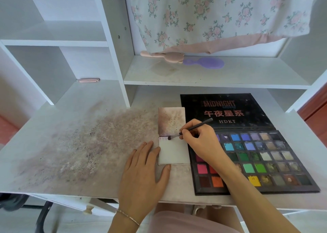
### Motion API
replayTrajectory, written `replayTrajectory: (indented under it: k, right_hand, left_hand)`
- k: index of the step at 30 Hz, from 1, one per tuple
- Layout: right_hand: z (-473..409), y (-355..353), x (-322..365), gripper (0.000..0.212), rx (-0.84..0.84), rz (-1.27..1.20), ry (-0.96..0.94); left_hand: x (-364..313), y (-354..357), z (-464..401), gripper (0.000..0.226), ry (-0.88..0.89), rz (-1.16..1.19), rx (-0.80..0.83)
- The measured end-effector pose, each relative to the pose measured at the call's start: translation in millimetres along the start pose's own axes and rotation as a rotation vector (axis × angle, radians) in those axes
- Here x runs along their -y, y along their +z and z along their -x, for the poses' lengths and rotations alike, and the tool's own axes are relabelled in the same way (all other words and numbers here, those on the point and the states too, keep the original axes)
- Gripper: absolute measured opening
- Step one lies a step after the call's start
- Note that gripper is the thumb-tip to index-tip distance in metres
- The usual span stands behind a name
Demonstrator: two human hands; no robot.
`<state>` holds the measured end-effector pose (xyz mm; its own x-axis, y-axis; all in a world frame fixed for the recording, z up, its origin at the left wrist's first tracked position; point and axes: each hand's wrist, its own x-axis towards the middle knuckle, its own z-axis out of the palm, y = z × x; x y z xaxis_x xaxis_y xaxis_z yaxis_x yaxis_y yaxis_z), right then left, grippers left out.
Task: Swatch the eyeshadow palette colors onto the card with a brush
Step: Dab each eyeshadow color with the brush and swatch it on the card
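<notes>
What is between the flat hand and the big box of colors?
In the head view, the white card lies between the left hand and the eyeshadow palette; the hand's fingertips touch its left edge.

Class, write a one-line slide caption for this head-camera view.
Right hand sweeps a brush across the card beside the open eyeshadow palette while the left hand steadies the card.

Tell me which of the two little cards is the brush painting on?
The nearer, mostly white card, which the left hand steadies. The thin dark brush in the right hand touches its top edge. The farther card is smudged pinkish-brown all over.
</notes>
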<state>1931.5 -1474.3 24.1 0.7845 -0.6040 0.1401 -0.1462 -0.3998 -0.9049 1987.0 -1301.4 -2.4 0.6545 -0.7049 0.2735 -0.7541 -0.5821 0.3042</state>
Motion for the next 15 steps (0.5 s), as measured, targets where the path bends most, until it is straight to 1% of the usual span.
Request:
replayTrajectory:
  k: [3,5,8,11,15]
  right_hand:
    - [0,1,-1,0.020,0.001,0.008,-0.002]
    - [-1,1,0,0.018,-0.032,0.000,-0.010]
    - [-1,-1,2,0.019,-0.106,-0.123,-0.021]
    - [-1,-4,4,0.021,-0.140,-0.228,-0.028]
    - [2,-11,7,0.021,-0.172,-0.283,-0.041]
  left_hand:
    - [0,-1,0,0.045,-0.001,0.000,0.008]
    - [0,-1,1,0.045,-0.007,0.005,0.022]
    - [0,-2,1,0.046,-0.017,0.019,0.038]
    - [-1,-3,1,0.045,-0.012,0.017,0.037]
    - [0,-5,0,0.045,-0.004,0.019,0.029]
